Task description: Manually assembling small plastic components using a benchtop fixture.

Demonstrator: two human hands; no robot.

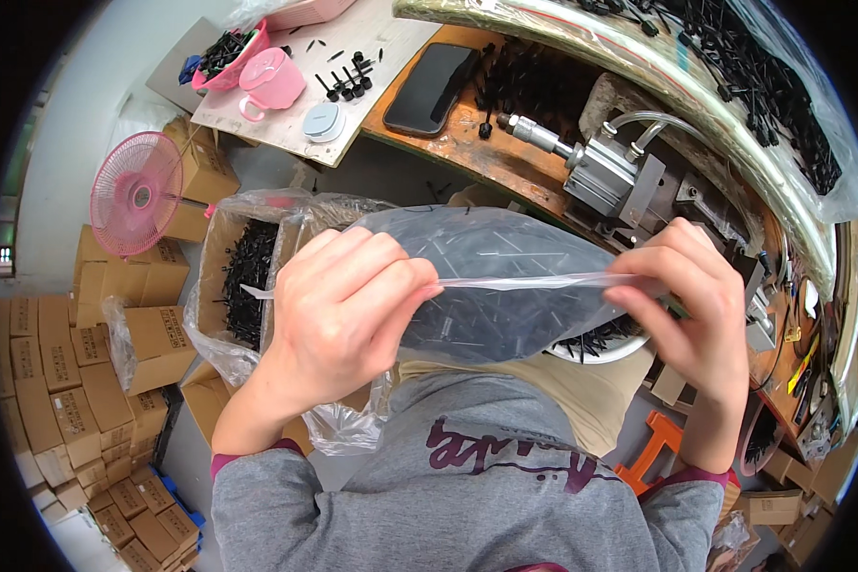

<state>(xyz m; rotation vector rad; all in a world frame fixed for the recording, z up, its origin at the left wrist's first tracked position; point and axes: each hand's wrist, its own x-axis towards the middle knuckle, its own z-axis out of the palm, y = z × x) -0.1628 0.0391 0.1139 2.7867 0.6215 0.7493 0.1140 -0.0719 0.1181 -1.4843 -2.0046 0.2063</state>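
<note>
Between my two hands a clear plastic bag (505, 243) full of dark slender parts is stretched by its top edge. My left hand (338, 310) pinches the edge near its left end, fingers closed. At the other end my right hand (686, 296) grips the same edge between thumb and fingers. The edge runs almost straight across, its two sides lying close together. Below the bag, partly hidden, a white bowl (596, 351) holds more black parts.
Left of me stands a plastic-lined carton of black parts (248, 276). Beyond are a pink fan (135, 194) and stacked cardboard boxes (76, 381). On the bench lie a phone (433, 88) and a metal pneumatic cylinder (601, 176). A pink cup (273, 81) stands on the white table.
</note>
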